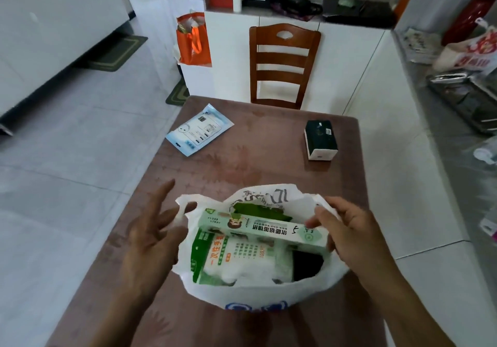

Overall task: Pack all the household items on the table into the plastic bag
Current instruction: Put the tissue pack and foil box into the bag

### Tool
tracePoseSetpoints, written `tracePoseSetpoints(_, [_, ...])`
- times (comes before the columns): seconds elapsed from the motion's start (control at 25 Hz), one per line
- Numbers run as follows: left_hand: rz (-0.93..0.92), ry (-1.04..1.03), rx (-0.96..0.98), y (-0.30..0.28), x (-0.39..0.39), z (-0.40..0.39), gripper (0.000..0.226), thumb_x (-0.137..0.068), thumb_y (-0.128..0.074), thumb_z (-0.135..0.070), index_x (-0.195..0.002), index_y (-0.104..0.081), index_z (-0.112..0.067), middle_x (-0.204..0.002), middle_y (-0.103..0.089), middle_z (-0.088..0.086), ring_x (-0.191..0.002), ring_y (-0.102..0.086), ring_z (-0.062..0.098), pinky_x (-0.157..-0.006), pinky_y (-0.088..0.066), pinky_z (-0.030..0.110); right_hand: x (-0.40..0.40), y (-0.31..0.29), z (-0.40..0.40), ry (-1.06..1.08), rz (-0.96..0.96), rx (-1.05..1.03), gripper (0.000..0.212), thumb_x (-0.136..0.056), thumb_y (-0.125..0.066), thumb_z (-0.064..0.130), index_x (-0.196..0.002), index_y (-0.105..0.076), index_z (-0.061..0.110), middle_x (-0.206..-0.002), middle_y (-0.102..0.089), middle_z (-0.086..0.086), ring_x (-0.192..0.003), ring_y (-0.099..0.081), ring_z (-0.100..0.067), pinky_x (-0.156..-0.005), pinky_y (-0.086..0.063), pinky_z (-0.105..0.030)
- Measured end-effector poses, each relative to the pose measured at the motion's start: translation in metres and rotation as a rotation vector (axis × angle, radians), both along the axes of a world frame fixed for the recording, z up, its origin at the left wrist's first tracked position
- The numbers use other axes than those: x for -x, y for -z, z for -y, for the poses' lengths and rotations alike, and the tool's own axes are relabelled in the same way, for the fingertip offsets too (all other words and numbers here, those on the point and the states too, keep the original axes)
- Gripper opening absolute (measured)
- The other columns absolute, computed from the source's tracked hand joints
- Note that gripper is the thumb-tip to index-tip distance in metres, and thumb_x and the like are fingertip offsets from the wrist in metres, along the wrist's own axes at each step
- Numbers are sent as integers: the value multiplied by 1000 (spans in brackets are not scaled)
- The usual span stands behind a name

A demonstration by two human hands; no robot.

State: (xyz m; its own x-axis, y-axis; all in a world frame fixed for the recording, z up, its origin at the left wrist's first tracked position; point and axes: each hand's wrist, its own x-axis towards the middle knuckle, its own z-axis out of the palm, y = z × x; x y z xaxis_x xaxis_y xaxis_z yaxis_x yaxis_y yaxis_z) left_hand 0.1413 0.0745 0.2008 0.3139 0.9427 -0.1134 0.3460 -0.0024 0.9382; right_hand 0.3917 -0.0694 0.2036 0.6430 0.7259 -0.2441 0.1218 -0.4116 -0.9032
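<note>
Box: long green carton point(262, 232), light, stiff; hold at its end.
Right hand point(349, 228): grasping the carton's end.
Left hand point(153, 228): fingers spread, released.

1. Plastic bag point(258, 293) on table point(269, 158), near edge, centre.
2. Long box point(265, 232) across bag mouth, over glove pack point(236, 260) inside.
3. Flat pouch point(199, 129) far left; small box point(320, 139) far right.
4. Chair point(283, 64) behind table.

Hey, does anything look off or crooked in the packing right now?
Only the long green box: it lies crosswise over the plastic bag's mouth instead of down inside, its end held by the right hand.
</note>
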Motion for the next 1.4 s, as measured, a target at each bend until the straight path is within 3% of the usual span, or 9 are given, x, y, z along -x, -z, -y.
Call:
tracePoseSetpoints(0.08, [-118,-84,-64,1,-1,-27,28,-84,-55,-46,-112,-60,-50,-88,-77,-7,-48,-61,8,-41,-47,27,-16,-3,-11,32,308,111,28,-90,-57,51,-110,-62,32,-87,-69,19,-63,-62,2,-49,-44,-15])
tracePoseSetpoints(0.2, [-178,-144,-92,10,-24,-90,36,-85,-42,-62,-94,-66,-38,-81,-73,-5,-62,-67,16,-53,-51,32,-49,-7,-41,105,526,78,43,-87,-51,64,-118,-51,34,-102,-59,19,-80,-57,-2,-64,-43,-21])
tracePoseSetpoints(0.36, [-243,12,37,60,-78,-184,43,-96,-44,-48,-107,-68,-14,-85,-72,7,-66,-64,22,-54,-48,27,-97,16,-96,34,438,167,43,-89,-57,54,-123,-50,29,-115,-59,9,-81,-52,-3,-58,-37,-19])
tracePoseSetpoints(0.48, [-539,238,75,114,-104,-238,28,-92,-60,-20,-113,-65,-1,-106,-71,20,-81,-66,31,-67,-48,31,-128,59,-131,-2,436,296,46,-87,-61,51,-125,-51,27,-126,-60,1,-96,-58,-15,-67,-48,-26])
tracePoseSetpoints(0.68, [-1156,629,-9,206,-114,-254,106,-75,-76,-48,-154,-6,-34,-164,-8,9,-146,-17,39,-110,-32,61,-175,151,-182,-5,530,464,62,-81,-72,43,-133,-43,25,-140,-51,-9,-116,-57,-30,-90,-54,-44])
tracePoseSetpoints(0.96, [-1188,781,21,260,-134,-266,153,-41,-86,-65,-146,23,-44,-157,33,9,-141,22,51,-105,-29,73,-244,239,-247,31,769,547,109,-74,-76,46,-149,2,33,-163,1,-11,-146,-10,-43,-112,-25,-62])
tracePoseSetpoints(1.12, [-1203,763,-21,270,-128,-270,156,-36,-85,-67,-144,25,-46,-157,34,6,-141,22,51,-102,-33,72,-275,254,-263,218,367,582,110,-70,-80,39,-149,-3,37,-153,-28,-20,-131,-39,-43,-99,-45,-60])
tracePoseSetpoints(1.28, [-1194,714,-76,271,-122,-270,155,-31,-80,-74,-142,25,-51,-158,29,1,-143,17,48,-102,-37,68,-252,234,-247,-28,270,438,105,-61,-87,28,-144,-24,34,-143,-46,-5,-113,-53,-24,-82,-51,-35])
tracePoseSetpoints(1.4, [-1080,659,-68,257,-118,-261,129,-51,-80,-67,-152,-5,-40,-163,9,-2,-149,0,37,-108,-35,62,-200,218,-204,-128,14,428,105,-53,-88,42,-140,-30,32,-135,-48,1,-109,-52,-18,-75,-48,-28])
